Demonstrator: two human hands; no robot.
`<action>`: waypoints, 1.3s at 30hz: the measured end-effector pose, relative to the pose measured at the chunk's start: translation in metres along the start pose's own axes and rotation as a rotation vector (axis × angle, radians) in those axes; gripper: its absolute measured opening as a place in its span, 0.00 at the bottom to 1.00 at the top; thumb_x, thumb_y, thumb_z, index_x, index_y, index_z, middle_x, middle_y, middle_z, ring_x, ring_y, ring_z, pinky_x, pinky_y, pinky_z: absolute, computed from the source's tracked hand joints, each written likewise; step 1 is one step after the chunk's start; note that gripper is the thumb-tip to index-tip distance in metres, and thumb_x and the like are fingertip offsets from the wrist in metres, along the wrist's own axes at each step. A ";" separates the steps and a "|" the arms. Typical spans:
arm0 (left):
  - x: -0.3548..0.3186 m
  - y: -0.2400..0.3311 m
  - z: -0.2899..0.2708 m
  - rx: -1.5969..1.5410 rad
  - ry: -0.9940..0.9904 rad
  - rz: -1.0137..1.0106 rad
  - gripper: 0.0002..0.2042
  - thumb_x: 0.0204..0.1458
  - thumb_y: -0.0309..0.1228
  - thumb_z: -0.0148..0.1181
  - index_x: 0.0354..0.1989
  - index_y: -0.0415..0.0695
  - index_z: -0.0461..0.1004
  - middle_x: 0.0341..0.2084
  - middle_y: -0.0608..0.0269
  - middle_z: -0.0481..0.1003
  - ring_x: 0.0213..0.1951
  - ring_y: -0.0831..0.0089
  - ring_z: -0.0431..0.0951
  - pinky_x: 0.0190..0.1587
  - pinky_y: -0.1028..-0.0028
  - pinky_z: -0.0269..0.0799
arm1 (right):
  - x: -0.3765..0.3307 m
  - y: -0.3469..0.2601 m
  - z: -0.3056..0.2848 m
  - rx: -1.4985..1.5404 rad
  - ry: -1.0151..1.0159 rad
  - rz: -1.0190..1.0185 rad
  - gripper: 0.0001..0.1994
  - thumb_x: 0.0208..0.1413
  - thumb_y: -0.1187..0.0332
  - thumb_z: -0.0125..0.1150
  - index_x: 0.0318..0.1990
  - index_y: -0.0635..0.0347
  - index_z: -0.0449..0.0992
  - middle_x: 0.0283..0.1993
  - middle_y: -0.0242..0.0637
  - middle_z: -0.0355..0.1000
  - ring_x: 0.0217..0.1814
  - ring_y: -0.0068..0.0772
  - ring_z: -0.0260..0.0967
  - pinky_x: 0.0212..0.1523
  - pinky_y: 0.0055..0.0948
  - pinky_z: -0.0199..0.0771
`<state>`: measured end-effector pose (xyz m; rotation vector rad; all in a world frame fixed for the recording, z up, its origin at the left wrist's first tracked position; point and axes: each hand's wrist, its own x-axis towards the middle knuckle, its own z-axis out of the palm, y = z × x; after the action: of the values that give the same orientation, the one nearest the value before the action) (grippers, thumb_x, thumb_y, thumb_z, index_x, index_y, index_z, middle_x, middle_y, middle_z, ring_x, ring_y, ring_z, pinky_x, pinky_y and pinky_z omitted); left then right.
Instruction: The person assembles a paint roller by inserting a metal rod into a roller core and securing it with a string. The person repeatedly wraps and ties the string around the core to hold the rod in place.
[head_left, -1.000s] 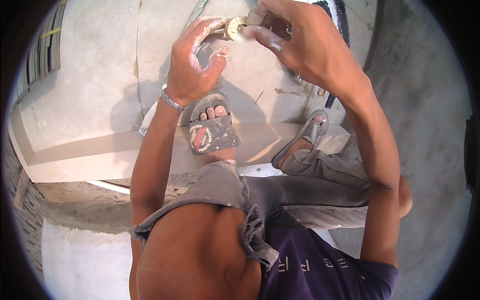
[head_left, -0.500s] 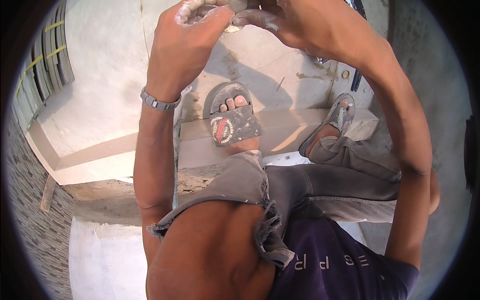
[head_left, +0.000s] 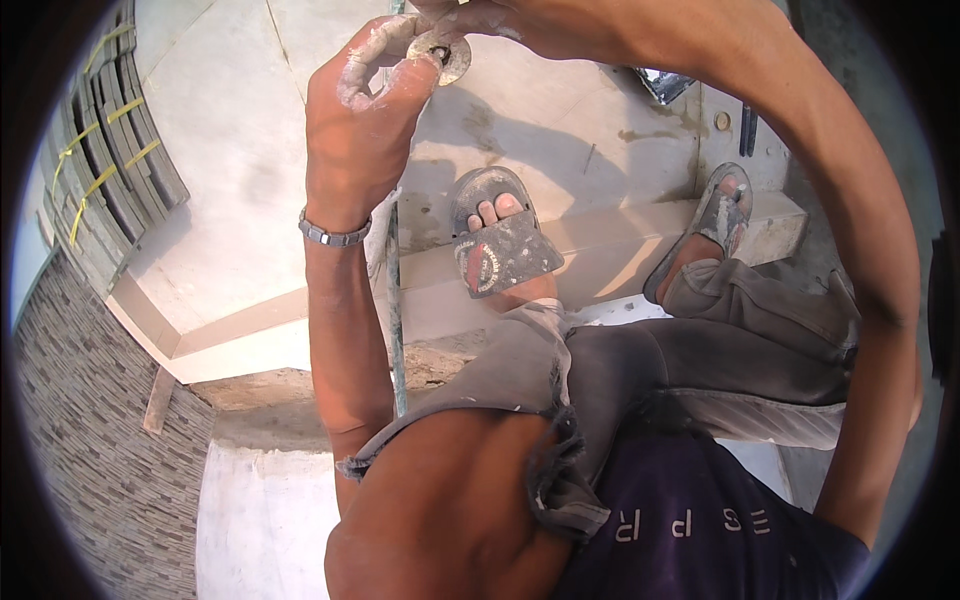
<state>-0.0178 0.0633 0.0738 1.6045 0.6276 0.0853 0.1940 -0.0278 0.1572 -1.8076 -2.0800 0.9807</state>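
Observation:
My left hand [head_left: 380, 75], smeared with white powder, pinches a pale round disc [head_left: 459, 60] with a dark hole in its middle between thumb and fingers. Just above and right of the disc is my right hand [head_left: 488, 18], its fingers closed together at the top edge of the picture. Whatever they grip is hidden or cut off there. A grey metal bracelet circles my left wrist. Behind my left forearm a thin, stained greenish rod [head_left: 396, 310] runs up and down.
Stacked grey tiles [head_left: 130, 150] with yellow straps stand at the left, above a wall of narrow striped tiles [head_left: 110, 430]. My sandalled feet rest on a pale stone step [head_left: 610, 240]. A dark, shiny object [head_left: 665, 85] lies on the slab at upper right, near a small round fitting [head_left: 722, 121].
The view has shifted, so the scene sits farther right. My hands have moved apart a little, and the disc in my left hand now shows its face and hole.

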 end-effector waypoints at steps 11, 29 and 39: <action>-0.013 -0.007 0.022 -0.097 0.265 -0.013 0.13 0.58 0.25 0.61 0.51 0.36 0.78 0.42 0.60 0.82 0.44 0.73 0.80 0.49 0.72 0.76 | 0.025 -0.044 -0.015 0.183 -0.205 0.565 0.06 0.53 0.80 0.59 0.27 0.76 0.78 0.21 0.52 0.74 0.22 0.41 0.73 0.22 0.36 0.72; -0.005 -0.037 0.032 -0.345 0.489 0.292 0.14 0.66 0.19 0.54 0.59 0.34 0.68 0.52 0.54 0.74 0.53 0.70 0.77 0.56 0.69 0.76 | 0.032 -0.045 -0.033 0.022 -0.178 0.477 0.08 0.56 0.79 0.57 0.26 0.73 0.78 0.20 0.50 0.74 0.22 0.39 0.70 0.25 0.39 0.72; -0.009 -0.057 0.041 0.023 0.667 0.479 0.16 0.60 0.23 0.67 0.55 0.39 0.74 0.50 0.50 0.77 0.50 0.59 0.81 0.52 0.65 0.81 | 0.044 -0.045 -0.030 0.083 -0.159 0.453 0.06 0.54 0.84 0.54 0.32 0.75 0.79 0.25 0.54 0.77 0.25 0.44 0.75 0.28 0.41 0.77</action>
<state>-0.0277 0.0223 0.0171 1.7174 0.7291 1.0007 0.1648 0.0229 0.1957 -2.2751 -1.7072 1.3357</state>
